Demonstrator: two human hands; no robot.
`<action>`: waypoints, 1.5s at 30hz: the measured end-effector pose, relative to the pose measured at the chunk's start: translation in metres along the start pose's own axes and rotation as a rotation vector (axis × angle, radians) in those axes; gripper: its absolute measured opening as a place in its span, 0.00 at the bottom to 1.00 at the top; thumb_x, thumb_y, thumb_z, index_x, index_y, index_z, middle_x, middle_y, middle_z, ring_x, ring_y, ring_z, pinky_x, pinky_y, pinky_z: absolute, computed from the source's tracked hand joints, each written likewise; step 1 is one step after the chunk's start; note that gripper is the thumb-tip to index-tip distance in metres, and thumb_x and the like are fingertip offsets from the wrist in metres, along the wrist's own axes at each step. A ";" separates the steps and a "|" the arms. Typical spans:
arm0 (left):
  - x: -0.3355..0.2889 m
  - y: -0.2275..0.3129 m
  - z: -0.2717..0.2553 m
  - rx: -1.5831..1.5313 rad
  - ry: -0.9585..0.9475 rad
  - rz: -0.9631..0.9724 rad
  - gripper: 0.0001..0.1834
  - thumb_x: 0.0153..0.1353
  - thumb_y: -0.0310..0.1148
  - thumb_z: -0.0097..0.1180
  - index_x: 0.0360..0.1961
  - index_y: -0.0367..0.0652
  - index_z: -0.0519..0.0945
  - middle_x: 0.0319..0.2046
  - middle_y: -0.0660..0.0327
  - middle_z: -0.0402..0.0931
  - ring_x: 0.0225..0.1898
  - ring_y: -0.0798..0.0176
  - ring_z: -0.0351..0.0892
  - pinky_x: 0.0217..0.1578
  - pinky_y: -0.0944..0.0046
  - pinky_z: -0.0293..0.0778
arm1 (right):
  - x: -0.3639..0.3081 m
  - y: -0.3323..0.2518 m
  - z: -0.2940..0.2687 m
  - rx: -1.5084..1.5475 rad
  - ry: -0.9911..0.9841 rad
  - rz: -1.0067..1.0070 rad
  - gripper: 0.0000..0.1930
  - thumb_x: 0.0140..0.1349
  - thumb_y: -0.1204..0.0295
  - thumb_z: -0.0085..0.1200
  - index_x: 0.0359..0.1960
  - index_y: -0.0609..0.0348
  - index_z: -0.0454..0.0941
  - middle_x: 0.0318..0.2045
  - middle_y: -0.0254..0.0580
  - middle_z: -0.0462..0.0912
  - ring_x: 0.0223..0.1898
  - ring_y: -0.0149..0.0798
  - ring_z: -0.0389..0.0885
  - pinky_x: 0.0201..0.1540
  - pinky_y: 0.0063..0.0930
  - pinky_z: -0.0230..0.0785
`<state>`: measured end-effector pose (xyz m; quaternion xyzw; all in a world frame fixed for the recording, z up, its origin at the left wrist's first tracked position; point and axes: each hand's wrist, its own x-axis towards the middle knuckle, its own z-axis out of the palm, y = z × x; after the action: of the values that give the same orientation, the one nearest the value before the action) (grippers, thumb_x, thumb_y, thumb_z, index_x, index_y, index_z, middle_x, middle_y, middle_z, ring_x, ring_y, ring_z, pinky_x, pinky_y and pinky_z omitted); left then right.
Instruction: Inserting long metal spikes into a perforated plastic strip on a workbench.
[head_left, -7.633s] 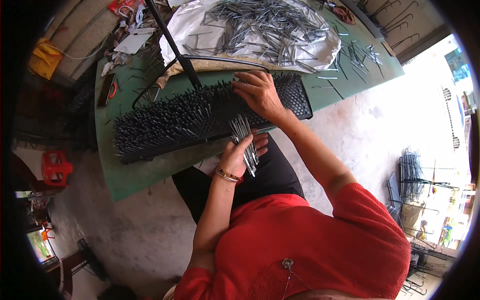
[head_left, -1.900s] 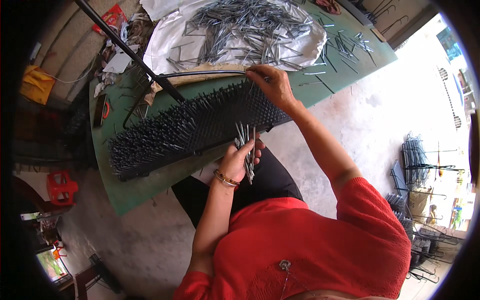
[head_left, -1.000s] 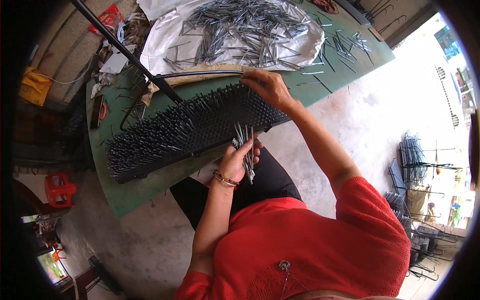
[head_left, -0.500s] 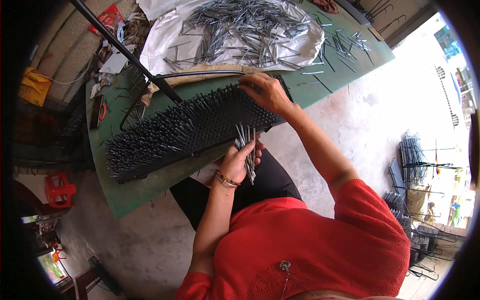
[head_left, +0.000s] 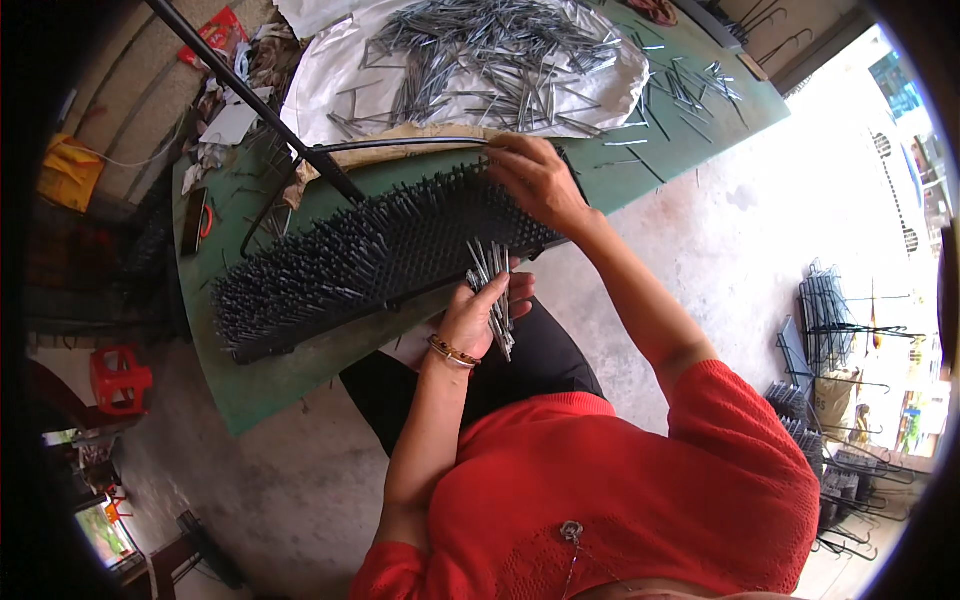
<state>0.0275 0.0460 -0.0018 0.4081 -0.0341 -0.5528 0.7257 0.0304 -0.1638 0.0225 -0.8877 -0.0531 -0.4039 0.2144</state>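
Observation:
A bundle of thin grey metal rods (head_left: 492, 285) is held in my left hand (head_left: 470, 322), below the near edge of a long black perforated board (head_left: 430, 245). The thumb presses across the rods and their tips fan upward. Over the right end of the board, my right hand (head_left: 545, 185) is bent down with its fingers close together at the holes. Whatever those fingertips hold is hidden. Upright rods (head_left: 300, 270) crowd the board's left part and run along its far edge, while many holes at middle and right show bare.
A big heap of loose rods (head_left: 500, 45) lies on white sheeting on the green table (head_left: 235, 395). A black bar (head_left: 245, 95) slants above the board. Scissors with orange handles (head_left: 207, 222) lie at left. A red stool (head_left: 120, 380) and wire racks (head_left: 825, 315) stand on the floor.
My right hand has shifted slightly right and down over the board. The left hand still grips the rods, its fingers a little looser and the bundle slightly moved.

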 end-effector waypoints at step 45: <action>0.009 -0.010 0.013 0.005 -0.045 -0.081 0.14 0.66 0.35 0.47 0.48 0.40 0.72 0.41 0.54 0.78 0.42 0.61 0.79 0.38 0.59 0.79 | 0.005 0.019 -0.025 0.263 -0.043 0.502 0.11 0.56 0.70 0.60 0.38 0.61 0.82 0.32 0.42 0.84 0.33 0.30 0.82 0.38 0.24 0.72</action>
<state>0.0166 0.0311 -0.0035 0.3983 -0.0352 -0.5908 0.7007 0.0213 -0.1925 0.0345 -0.8459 0.1120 -0.3088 0.4201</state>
